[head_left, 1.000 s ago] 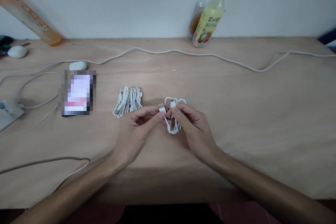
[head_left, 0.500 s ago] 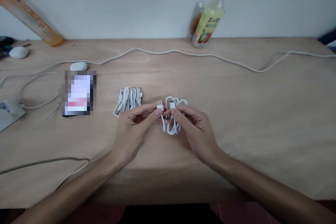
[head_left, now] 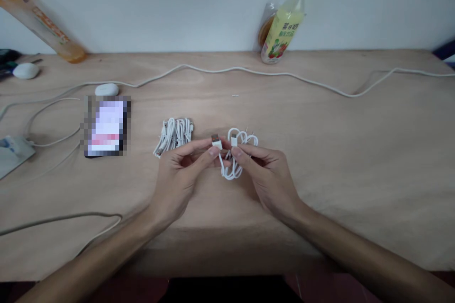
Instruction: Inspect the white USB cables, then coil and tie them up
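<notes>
Left hand (head_left: 177, 175): pinching a USB plug (head_left: 216, 143).
Right hand (head_left: 272, 173): pinching a second plug (head_left: 234, 141), just beside.
White cable (head_left: 230, 178): looped between both hands.
Cable bundles (head_left: 175, 133): on table (head_left: 337, 151), left of looped cable.
Yellow-labelled bottle (head_left: 284, 26): far edge.

Left hand (head_left: 177, 175) pinching a white USB plug (head_left: 216, 142), metal end pointing away; right hand (head_left: 272, 177) pinching a second connector (head_left: 234, 141) just beside it. Looped white cord (head_left: 232, 176) between them. Bundled white cables (head_left: 174, 133) on the counter (head_left: 337, 151), near left hand. Farther left, phone (head_left: 106, 125), pixelated; yellow bottle (head_left: 283, 28) near the wall (head_left: 170, 4).
</notes>
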Available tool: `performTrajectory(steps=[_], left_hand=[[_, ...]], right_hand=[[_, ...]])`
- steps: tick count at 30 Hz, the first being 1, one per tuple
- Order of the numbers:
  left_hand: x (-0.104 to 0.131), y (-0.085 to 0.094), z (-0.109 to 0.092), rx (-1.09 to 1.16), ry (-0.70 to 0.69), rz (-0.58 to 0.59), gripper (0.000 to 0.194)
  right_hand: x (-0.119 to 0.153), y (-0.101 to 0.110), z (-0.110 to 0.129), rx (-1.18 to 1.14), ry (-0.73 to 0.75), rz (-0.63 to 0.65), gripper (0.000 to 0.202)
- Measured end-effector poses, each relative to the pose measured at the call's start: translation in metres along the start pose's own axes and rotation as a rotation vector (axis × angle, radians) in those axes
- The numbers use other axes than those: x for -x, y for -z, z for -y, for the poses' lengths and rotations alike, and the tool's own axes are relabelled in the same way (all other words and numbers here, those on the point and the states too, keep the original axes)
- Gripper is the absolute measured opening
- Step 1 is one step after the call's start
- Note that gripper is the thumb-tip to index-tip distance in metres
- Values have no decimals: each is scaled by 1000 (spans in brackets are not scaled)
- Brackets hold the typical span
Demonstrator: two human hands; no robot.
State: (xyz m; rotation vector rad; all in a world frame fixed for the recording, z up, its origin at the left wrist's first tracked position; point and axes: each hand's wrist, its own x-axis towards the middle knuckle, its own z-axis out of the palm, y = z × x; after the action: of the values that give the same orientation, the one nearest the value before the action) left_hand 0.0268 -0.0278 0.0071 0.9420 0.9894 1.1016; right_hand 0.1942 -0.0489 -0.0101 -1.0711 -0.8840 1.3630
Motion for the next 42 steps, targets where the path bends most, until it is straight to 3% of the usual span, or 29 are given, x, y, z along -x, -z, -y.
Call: performTrajectory(steps=[9, 19, 34, 42], left_hand=[[0, 0, 1, 7, 2, -3, 12], [1, 1, 2, -112, 3, -56, 22], [1, 1, -1, -177, -38, -36, 15], [1, -1, -3, -189, -23, -34, 20]], right_hand=[[-1, -1, -5, -63, -44, -86, 14], [-1, 0, -5, -35, -74, -77, 21], [-6, 11, 7, 369, 69, 30, 12], [-6, 10, 9, 271, 57, 67, 18]])
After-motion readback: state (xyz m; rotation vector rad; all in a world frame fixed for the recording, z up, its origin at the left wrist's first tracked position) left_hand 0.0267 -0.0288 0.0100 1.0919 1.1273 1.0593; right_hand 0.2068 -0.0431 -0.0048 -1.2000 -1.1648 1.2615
